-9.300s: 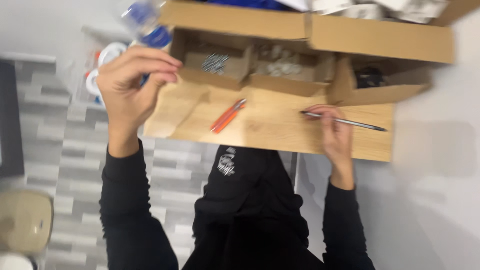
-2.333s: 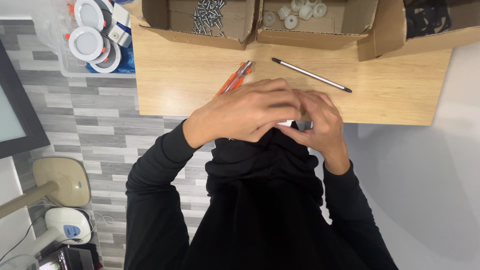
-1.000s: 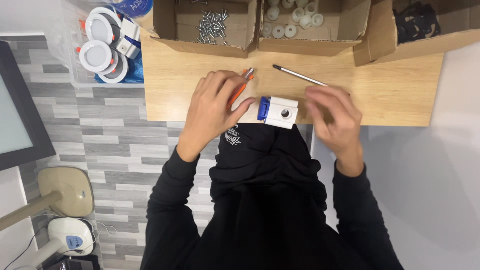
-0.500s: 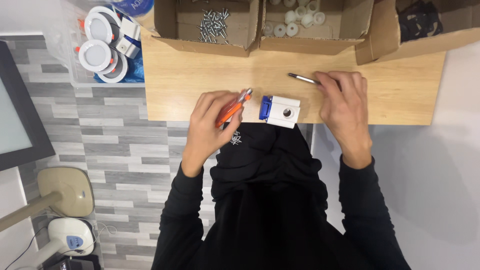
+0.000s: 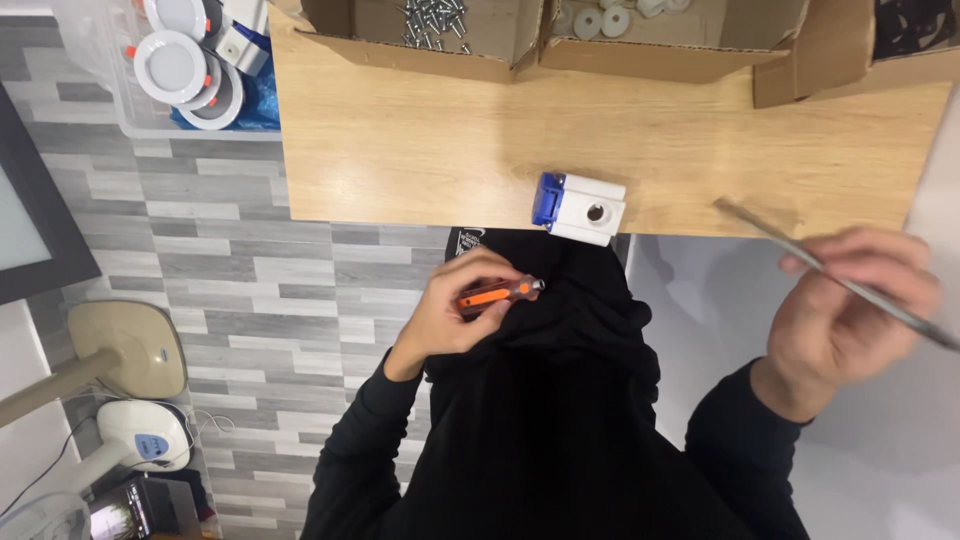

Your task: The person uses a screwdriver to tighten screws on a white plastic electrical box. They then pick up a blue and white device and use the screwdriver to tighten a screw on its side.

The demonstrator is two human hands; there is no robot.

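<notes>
My left hand [image 5: 455, 310] is closed around an orange screwdriver handle [image 5: 495, 294], held over my dark clothing just below the table's near edge. Off to the right of the table, my right hand [image 5: 845, 310] grips a long thin metal shaft [image 5: 830, 275] that slants up toward the tabletop. A small white and blue block [image 5: 582, 207] with a round hole lies on the wooden table [image 5: 400, 150] near its front edge, between my two hands. Neither hand touches it.
Open cardboard boxes line the back of the table: one with screws [image 5: 432, 15], one with white round parts [image 5: 605, 18], one with dark parts [image 5: 910, 25]. A clear bin [image 5: 190, 70] of white round fittings stands at the left. A lamp base [image 5: 135, 345] sits on the floor.
Both hands have pulled back off the table toward me. The left took the orange screwdriver handle with it; the right lifted the metal shaft away to the right. The white and blue block stays put.
</notes>
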